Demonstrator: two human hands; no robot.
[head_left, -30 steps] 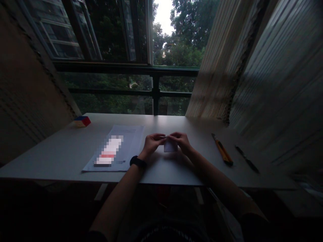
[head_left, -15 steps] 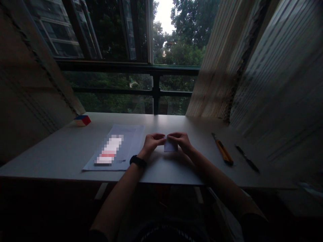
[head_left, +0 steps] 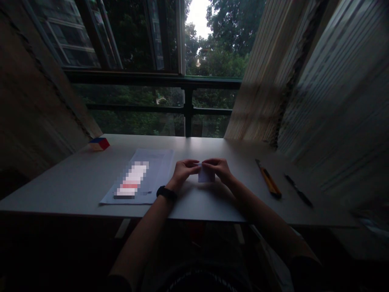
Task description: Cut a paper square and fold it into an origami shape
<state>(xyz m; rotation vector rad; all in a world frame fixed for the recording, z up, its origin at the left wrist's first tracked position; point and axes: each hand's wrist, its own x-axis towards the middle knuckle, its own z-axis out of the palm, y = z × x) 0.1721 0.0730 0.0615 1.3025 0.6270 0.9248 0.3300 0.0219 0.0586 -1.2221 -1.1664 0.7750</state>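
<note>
Small white paper slip (head_left: 206, 177) at mid-surface (head_left: 75, 182), near the front edge. Left hand (head_left: 183, 171) and right hand (head_left: 221, 169) both pinch its upper edge with closed fingertips. Judged light, thin and floppy, easily creased or torn; best gripped at the top corners. Printed sheet (head_left: 153, 165) lies left, utility knife (head_left: 268, 183) right.

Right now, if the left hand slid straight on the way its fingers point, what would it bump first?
Probably the right hand: the left hand points at it, fingertips nearly meeting over the small paper both pinch.
</note>
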